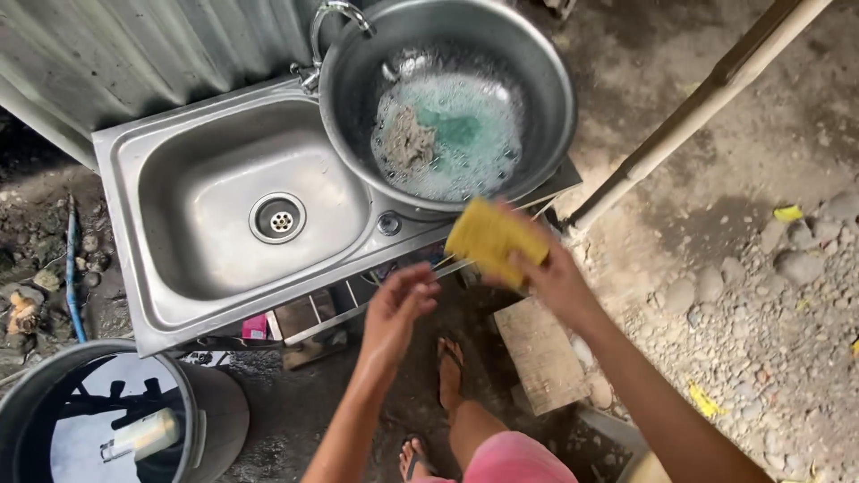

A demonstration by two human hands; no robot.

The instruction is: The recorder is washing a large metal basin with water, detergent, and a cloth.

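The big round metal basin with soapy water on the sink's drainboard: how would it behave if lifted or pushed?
The round metal basin probably feels heavy, since foamy greenish water and a grey rag sit inside. It overhangs the steel sink edge, so a push might tip or slosh it. Its wet rim likely feels slippery.

The sink [179, 179] and the big basin [537, 98] are brushed, dull-shining metal. The yellow sponge [492, 237] looks soft and matt. The plank [541, 353] is rough wood; the ground [761, 295] is coarse gravel.

steel sink [170, 268] | soapy basin [546, 98] | water bucket [27, 394] | wooden board [541, 353]
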